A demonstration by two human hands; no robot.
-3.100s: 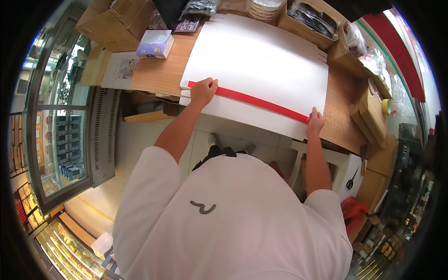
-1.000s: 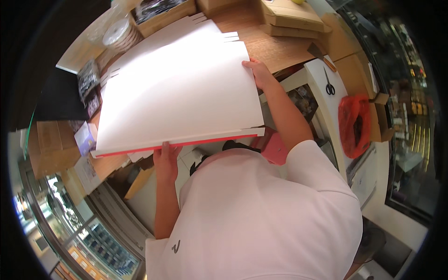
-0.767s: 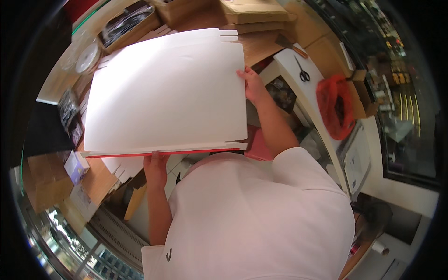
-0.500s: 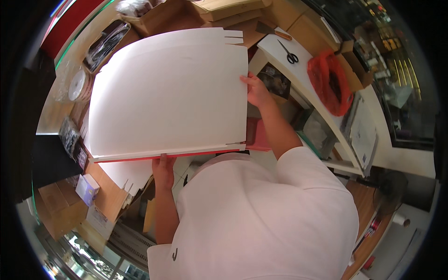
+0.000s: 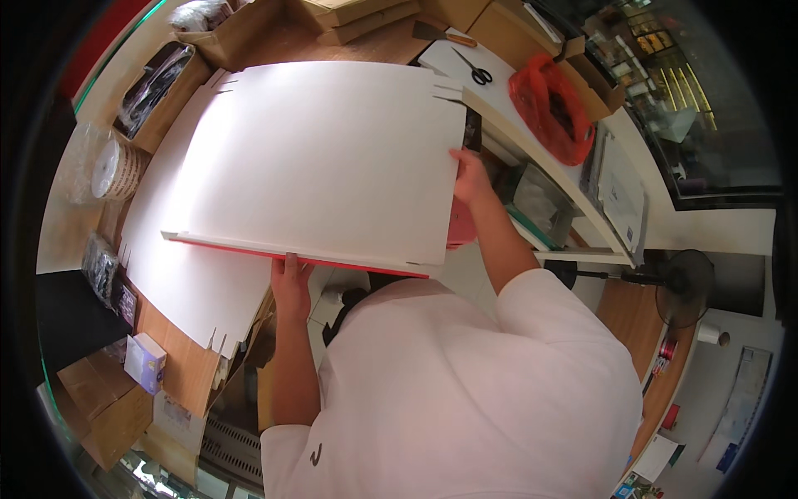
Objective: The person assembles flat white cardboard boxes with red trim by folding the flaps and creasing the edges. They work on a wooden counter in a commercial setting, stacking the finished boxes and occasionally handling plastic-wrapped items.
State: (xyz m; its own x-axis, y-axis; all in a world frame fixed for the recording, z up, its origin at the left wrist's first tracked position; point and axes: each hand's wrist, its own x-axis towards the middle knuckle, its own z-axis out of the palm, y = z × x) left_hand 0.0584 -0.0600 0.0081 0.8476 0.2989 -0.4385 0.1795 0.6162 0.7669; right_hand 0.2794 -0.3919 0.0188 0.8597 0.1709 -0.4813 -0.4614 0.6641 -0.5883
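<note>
A large white cardboard sheet (image 5: 324, 158) with slots cut in its corners and a red near edge is lifted over the table. My left hand (image 5: 291, 284) grips that near edge from below, thumb on top. At the right side, my right hand (image 5: 471, 176) pinches the sheet's edge, its fingers partly hidden behind the board. Under it, another white slotted sheet (image 5: 187, 287) lies on the wooden table, apparently on a stack of similar ones. The held sheet covers much of it.
Black scissors (image 5: 475, 68) and a red plastic bag (image 5: 549, 108) lie on the right-hand counter. A spool (image 5: 118, 169), an open carton of wrapped items (image 5: 156, 90) and a purple-white box (image 5: 145, 362) line the left. A black fan (image 5: 686, 283) stands behind at right.
The held sheet has shifted to the right, its right end now lower, uncovering more of the sheet below. Both hands keep their grip. The view has turned slightly.
</note>
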